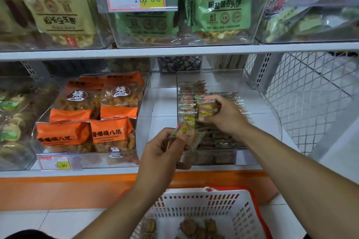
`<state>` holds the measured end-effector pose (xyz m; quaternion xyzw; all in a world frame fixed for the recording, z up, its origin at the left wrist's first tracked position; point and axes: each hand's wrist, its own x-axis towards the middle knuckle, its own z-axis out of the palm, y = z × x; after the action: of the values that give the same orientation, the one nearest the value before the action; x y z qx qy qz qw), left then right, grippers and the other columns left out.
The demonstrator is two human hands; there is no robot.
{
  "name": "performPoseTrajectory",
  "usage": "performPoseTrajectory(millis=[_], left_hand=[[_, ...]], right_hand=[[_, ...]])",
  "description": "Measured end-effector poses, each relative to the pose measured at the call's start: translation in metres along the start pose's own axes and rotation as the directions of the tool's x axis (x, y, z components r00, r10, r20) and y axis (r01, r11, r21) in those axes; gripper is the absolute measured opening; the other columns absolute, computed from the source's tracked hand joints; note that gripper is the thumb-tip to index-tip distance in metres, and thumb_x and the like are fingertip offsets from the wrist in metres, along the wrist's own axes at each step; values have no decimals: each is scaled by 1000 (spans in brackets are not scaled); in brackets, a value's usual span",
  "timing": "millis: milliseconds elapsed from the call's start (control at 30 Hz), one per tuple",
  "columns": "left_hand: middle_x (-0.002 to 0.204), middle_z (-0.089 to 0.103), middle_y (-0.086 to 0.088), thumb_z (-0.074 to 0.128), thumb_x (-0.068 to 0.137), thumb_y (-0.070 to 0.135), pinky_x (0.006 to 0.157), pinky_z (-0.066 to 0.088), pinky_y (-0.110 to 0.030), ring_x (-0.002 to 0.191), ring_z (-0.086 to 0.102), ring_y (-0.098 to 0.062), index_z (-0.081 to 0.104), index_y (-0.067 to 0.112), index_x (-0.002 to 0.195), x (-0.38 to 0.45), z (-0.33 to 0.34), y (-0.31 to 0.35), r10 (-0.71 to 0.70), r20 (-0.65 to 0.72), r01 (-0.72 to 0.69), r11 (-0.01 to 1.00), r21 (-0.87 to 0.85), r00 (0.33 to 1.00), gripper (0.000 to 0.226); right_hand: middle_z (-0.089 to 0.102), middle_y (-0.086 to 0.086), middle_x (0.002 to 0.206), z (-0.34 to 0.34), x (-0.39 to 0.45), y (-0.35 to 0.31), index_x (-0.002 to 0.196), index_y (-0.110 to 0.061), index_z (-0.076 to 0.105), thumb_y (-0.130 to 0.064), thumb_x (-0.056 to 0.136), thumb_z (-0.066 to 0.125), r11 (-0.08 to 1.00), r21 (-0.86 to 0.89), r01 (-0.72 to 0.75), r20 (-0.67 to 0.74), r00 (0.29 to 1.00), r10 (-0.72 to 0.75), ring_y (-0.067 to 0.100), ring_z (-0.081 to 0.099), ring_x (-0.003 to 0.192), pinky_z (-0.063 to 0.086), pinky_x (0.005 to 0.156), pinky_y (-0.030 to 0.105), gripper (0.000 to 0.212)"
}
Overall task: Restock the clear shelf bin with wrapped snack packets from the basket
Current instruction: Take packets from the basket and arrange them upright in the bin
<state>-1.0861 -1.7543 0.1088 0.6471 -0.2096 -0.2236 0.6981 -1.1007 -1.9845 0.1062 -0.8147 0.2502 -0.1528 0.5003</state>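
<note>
The clear shelf bin (pixel 258 91) stands on the lower shelf at the right, partly filled with rows of small wrapped snack packets (pixel 187 101). My right hand (pixel 223 114) reaches over the bin and pinches a yellow-and-brown packet (pixel 206 109) above the rows. My left hand (pixel 161 153) is in front of the bin's near left corner and grips a stack of similar packets (pixel 187 128). Below, the white basket (pixel 194 200) with a red rim holds a few more packets (pixel 190 227).
Left of the bin, another clear bin (pixel 85 159) holds orange snack bags with a 9.90 price tag. The upper shelf (pixel 174 50) carries bins of large cracker bags. A white wire mesh panel (pixel 310 93) closes the shelf's right end.
</note>
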Motion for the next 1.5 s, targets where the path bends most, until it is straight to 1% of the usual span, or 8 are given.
performPoseTrajectory(millis=[267, 467, 633, 767, 833, 1100, 1367, 1500], left_hand=[[74, 69, 2, 63, 98, 21, 62, 64, -43, 67, 65, -11, 75, 22, 93, 3, -5, -4, 19, 32, -19, 1000, 7, 999, 13], [67, 62, 2, 64, 96, 20, 60, 63, -40, 61, 61, -6, 75, 20, 95, 0, -4, -6, 26, 25, -27, 1000, 8, 999, 11], [74, 70, 3, 64, 96, 21, 62, 64, -42, 68, 66, -9, 76, 23, 94, -2, -5, -4, 6, 33, -6, 1000, -2, 999, 12], [80, 73, 5, 64, 97, 22, 62, 64, -39, 71, 70, -11, 76, 22, 97, -4, -5, -2, -2, 30, 2, 1000, 9, 1000, 12], [79, 73, 5, 63, 98, 21, 62, 64, -39, 71, 70, -11, 76, 23, 97, -4, -4, -1, -11, 32, 10, 1000, 6, 999, 13], [79, 74, 5, 62, 99, 19, 61, 64, -38, 71, 71, -10, 75, 19, 99, -5, -5, 1, -24, 29, 24, 1000, 3, 999, 13], [77, 73, 3, 62, 98, 19, 60, 63, -37, 73, 71, -13, 76, 24, 93, -5, -5, 2, -45, 24, 45, 999, -9, 999, 16], [78, 72, 0, 63, 98, 19, 61, 63, -39, 76, 71, -15, 77, 24, 92, -4, -8, 1, -62, 15, 63, 997, -39, 998, 16]], right_hand=[[57, -11, 103, 9, 12, 14, 144, -20, 48, -20, 68, 92, 988, -155, 20, -103, 994, -36, 6, 56, 85, 41, 66, 15, 88], [54, 7, 141, 11, 8, 9, 151, -31, 42, -20, 68, 92, 941, -332, 66, -101, 989, -105, 27, 52, 126, 43, 105, 36, 98], [42, 9, 154, 8, 6, 6, 151, -32, 43, -11, 82, 82, 902, -431, 35, -16, 999, -46, 30, 44, 138, 38, 108, 32, 82], [47, 6, 152, 5, 7, 7, 156, -36, 30, -4, 91, 69, 884, -467, 16, 28, 1000, -3, 14, 61, 101, 45, 68, 4, 83], [53, 8, 146, 5, 6, 8, 157, -38, 25, -4, 93, 63, 887, -461, 21, 59, 998, 7, 11, 61, 81, 40, 47, 11, 82], [36, 7, 160, 3, 3, 3, 160, -39, 9, -16, 94, 69, 899, -437, 13, 84, 996, 26, 29, 51, 133, 47, 105, 39, 92], [22, 5, 166, 5, -4, 0, 160, -37, 1, -5, 97, 54, 860, -510, 25, 138, 989, 53, 28, 46, 137, 43, 96, 29, 88], [35, 6, 159, 2, -7, -4, 159, -28, 24, -5, 95, 59, 899, -429, 82, -12, 995, -97, 24, 41, 140, 35, 109, 29, 76]])
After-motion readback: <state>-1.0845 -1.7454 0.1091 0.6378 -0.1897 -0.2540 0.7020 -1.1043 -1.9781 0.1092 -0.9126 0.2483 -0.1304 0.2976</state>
